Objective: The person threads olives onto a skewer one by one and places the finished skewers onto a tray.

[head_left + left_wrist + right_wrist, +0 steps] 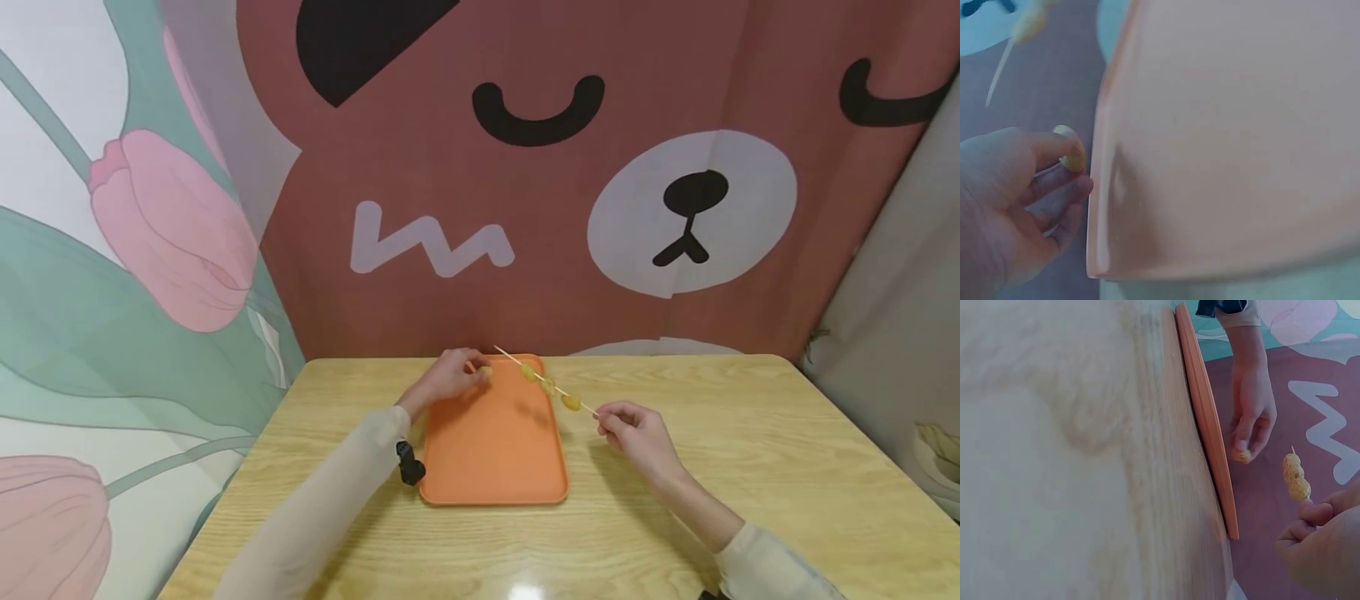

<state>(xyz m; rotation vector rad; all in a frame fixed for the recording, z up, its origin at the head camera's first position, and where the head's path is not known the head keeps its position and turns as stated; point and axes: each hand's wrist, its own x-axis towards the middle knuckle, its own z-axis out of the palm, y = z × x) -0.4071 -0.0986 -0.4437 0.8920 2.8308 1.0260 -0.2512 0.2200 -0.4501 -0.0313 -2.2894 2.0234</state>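
Observation:
My right hand [637, 437] pinches the lower end of a thin pale skewer [508, 356] that slants up and left above the tray's right edge. Three small yellow pieces [572, 402] are threaded along it, seemingly food, with bare stick at the far end. Over the far part of an orange tray [495, 454], my left hand [450, 375] pinches another small yellow piece [1072, 159] between thumb and finger. In the right wrist view this loose piece [1241, 455] is apart from the pieces on the skewer [1298, 489].
The tray lies on a light wood-grain table [352, 508]. A curtain with a brown bear face [540, 200] hangs behind the far table edge. On the left is a tulip-print cloth [172, 233]. A black wrist device [408, 463] sits on my left sleeve.

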